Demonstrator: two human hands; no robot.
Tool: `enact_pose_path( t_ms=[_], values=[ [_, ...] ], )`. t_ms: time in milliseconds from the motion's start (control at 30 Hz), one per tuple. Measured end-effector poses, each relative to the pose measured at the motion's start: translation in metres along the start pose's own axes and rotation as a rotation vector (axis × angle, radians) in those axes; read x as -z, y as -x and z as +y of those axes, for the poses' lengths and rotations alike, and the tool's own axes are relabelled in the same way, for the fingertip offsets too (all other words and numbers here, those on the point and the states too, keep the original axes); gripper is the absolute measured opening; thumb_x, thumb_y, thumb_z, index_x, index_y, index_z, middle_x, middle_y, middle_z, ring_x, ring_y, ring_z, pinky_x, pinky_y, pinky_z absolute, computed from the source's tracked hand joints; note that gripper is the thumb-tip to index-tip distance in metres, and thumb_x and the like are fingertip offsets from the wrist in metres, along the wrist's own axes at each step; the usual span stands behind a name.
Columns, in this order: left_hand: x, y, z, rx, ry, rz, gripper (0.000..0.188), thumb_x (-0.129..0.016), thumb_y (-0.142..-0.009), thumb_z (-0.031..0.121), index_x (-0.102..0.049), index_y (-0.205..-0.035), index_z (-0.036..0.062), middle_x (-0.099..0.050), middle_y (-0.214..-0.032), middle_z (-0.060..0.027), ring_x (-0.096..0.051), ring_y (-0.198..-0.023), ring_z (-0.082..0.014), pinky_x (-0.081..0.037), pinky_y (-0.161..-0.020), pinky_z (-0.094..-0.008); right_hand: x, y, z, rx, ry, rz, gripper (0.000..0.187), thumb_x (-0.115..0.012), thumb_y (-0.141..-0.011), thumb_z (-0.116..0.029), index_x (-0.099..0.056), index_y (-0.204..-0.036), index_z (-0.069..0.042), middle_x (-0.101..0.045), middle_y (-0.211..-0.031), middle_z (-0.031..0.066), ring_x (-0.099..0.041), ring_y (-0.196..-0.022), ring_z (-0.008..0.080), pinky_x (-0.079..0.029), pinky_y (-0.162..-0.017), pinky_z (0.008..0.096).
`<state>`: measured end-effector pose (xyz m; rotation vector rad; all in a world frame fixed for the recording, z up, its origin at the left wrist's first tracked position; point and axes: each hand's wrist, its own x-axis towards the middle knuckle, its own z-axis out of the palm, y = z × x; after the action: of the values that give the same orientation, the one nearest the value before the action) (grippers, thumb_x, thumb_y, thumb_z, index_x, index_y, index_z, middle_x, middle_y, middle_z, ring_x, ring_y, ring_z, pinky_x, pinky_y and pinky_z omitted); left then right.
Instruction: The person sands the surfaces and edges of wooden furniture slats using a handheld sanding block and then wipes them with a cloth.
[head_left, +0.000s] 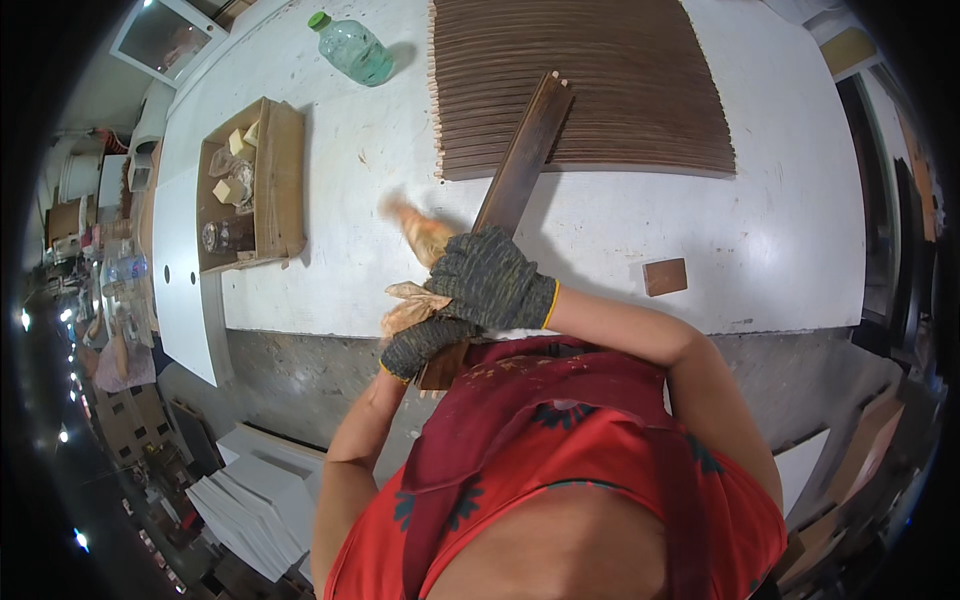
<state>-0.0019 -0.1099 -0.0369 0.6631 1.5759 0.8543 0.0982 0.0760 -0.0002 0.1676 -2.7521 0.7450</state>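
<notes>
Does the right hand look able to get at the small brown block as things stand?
Probably yes: nothing seems to stand on the white tabletop between the right hand and the small brown block, though the hand is at the long brown board and would likely need to leave it.

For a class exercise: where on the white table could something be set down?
Free: between the box and the stack of strips, nearer than the bottle; right of the small block, to the edge of the table. Crowded: where the left hand and right hand meet at the long board, and the far middle, under the stack.
</notes>
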Motion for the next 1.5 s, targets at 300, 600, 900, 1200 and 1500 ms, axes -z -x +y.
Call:
enact_pose_path(
  t_ms=[300, 600, 900, 1200, 1500],
  values=[
    [-0.011, 0.005, 0.036, -0.023, 0.05, 0.065, 0.065, -0.061, -0.079, 0.005, -0.038, -0.14, 0.0074, -0.059, -0.115, -0.0067, -0.059, -0.09, -0.0149, -0.05, -0.081, -0.0315, 0.039, -0.01, 0.158, -0.346, 0.353, 0.14, 0.032, -0.058, -0.086, -0.046, -0.067, -0.096, -0.016, -0.063, -0.091, 0.0115, -0.059, -0.088, 0.0269, -0.047, -0.078, 0.0435],
    [-0.005, 0.001, 0.029, -0.045, 0.179, 0.026, 0.065, -0.067, -0.078, 0.022, -0.042, -0.136, 0.0057, -0.059, -0.118, -0.0081, -0.06, -0.09, -0.016, -0.051, -0.08, -0.0319, 0.085, 0.001, 0.296, -0.621, 0.311, 0.452, 0.034, -0.061, -0.084, -0.029, -0.063, -0.109, -0.005, -0.062, -0.106, 0.0204, -0.058, -0.094, 0.0383, -0.046, -0.084, 0.0426],
    [-0.012, 0.012, 0.042, 0.101, 0.917, -0.182, 0.063, -0.064, -0.083, 0.032, -0.045, -0.127, -0.0092, -0.058, -0.119, -0.0228, -0.062, -0.101, -0.0282, -0.053, -0.088, -0.0399, 0.108, 0.163, 0.222, -0.442, -1.446, 0.73, 0.019, -0.049, -0.098, -0.025, -0.057, -0.101, -0.008, -0.055, -0.073, 0.0057, -0.052, -0.059, 0.0144, -0.041, -0.051, 0.0255],
    [-0.017, 0.001, 0.03, 0.144, 1.102, -0.047, 0.057, -0.06, -0.089, 0.033, -0.047, -0.125, -0.0089, -0.06, -0.112, -0.0233, -0.063, -0.101, -0.0282, -0.052, -0.09, -0.0369, 0.125, 0.365, 0.22, -0.635, -1.599, 1.057, 0.041, -0.042, -0.097, -0.039, -0.047, -0.132, -0.018, -0.044, -0.064, -0.0006, -0.04, -0.056, 0.012, -0.035, -0.05, 0.0295],
    [0.005, 0.03, 0.029, -0.032, 0.731, 0.207, 0.051, -0.068, -0.077, 0.025, -0.054, -0.115, -0.0066, -0.063, -0.099, -0.0167, -0.063, -0.09, -0.0239, -0.051, -0.084, -0.0341, 0.119, 0.386, 0.165, -1.222, -0.168, 1.359, 0.053, -0.063, -0.089, -0.025, -0.047, -0.131, 0.004, -0.056, -0.122, 0.0119, -0.057, -0.105, 0.0206, -0.045, -0.093, 0.0318]
  ],
)
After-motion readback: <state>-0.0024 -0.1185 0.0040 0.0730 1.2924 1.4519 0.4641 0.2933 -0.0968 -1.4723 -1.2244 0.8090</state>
